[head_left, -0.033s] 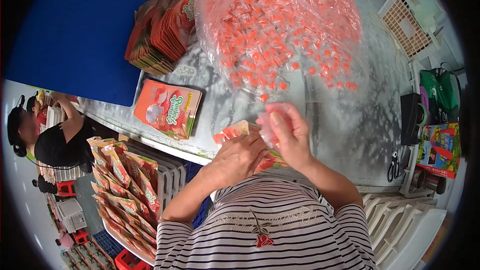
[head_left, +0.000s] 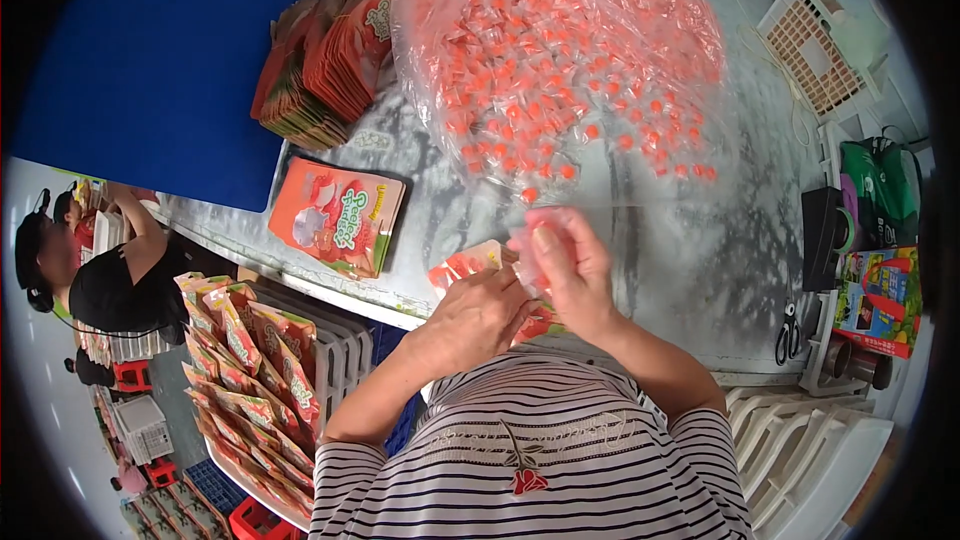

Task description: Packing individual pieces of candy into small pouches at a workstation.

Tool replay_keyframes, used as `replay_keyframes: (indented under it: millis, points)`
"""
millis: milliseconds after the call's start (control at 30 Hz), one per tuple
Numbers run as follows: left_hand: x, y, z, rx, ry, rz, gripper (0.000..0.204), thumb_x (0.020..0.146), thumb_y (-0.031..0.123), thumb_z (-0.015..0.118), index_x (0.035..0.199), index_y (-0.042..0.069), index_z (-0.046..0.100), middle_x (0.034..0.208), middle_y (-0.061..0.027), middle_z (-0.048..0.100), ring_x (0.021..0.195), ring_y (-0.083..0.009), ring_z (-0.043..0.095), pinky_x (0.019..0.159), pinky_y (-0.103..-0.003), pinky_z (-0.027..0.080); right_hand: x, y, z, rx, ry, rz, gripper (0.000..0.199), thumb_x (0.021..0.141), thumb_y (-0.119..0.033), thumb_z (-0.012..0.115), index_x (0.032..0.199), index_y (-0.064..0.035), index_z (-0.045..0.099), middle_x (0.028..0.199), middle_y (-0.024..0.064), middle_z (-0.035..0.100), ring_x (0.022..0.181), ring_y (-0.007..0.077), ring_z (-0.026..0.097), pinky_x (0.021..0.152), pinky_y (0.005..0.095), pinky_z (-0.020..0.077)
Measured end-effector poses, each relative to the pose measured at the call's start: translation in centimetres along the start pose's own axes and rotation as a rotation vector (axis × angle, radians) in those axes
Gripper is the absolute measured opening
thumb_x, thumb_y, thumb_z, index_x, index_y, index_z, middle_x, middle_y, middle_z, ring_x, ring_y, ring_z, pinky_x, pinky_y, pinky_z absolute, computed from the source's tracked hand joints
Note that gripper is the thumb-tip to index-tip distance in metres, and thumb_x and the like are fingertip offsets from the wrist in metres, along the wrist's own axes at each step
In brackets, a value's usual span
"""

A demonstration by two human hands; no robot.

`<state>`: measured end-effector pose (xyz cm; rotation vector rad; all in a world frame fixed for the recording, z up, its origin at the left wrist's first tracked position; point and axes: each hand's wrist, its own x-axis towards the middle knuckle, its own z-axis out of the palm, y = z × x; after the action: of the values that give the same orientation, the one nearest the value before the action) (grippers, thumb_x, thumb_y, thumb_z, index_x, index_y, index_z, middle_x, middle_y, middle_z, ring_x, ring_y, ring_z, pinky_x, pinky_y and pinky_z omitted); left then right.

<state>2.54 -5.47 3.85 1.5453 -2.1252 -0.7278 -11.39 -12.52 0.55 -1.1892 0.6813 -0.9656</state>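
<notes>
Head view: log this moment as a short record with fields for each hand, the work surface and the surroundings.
left hand: left hand holds an orange pouch at the table edge
right hand: right hand pinches small wrapped candies over the pouch
surface: grey table with a clear bag of orange candies, one flat printed pouch, a stack of pouches
right side: scissors, tape dispenser
left side: filled pouches in a crate; another person

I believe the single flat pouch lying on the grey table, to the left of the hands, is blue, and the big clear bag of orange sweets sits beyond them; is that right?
Not quite: the flat pouch on the grey table is orange-red with a fruit picture, not blue, as the head view shows. It does lie left of the left hand and right hand, and the big clear bag of orange sweets does sit beyond them.
</notes>
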Motion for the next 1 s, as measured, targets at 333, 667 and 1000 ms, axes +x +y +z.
replay_keyframes:
  millis: [333, 667, 1000]
  points:
    - [-0.9, -1.4, -0.2, -0.240, 0.006, 0.007, 0.011, 0.083, 0.002, 0.060, 0.094, -0.002, 0.061, 0.086, -0.0145, 0.057, 0.086, -0.0343, 0.057, 0.077, -0.042, 0.048, -0.5, 2.2, -2.8, -0.504, -0.287, -0.220, 0.028, 0.097, -0.013, 0.050, 0.119, 0.0019, 0.042, 0.111, 0.0213, 0.059, 0.094, 0.0352, 0.063, 0.079, 0.0403, 0.0501]
    - [-1.3, -2.0, 0.8, -0.230, 0.060, 0.002, 0.015, 0.080, 0.001, 0.065, 0.095, -0.001, 0.063, 0.101, -0.0160, 0.062, 0.092, -0.0338, 0.062, 0.078, -0.039, 0.052, -0.4, 0.5, -2.7, -0.833, -0.359, -0.557, 0.009, 0.087, -0.001, 0.060, 0.095, 0.0018, 0.063, 0.105, 0.0146, 0.061, 0.084, 0.0225, 0.065, 0.071, 0.0324, 0.0540]
    - [-2.8, -1.6, 0.6, -0.155, 0.175, -0.097, 0.011, 0.081, 0.007, 0.067, 0.080, -0.001, 0.059, 0.092, -0.0222, 0.064, 0.095, -0.0380, 0.062, 0.075, -0.043, 0.052, 9.0, 8.4, -6.9, -1.066, -0.136, -0.305, 0.052, 0.082, -0.029, 0.072, 0.123, -0.0044, 0.051, 0.127, 0.0188, 0.047, 0.117, 0.0318, 0.047, 0.097, 0.0438, 0.0409]
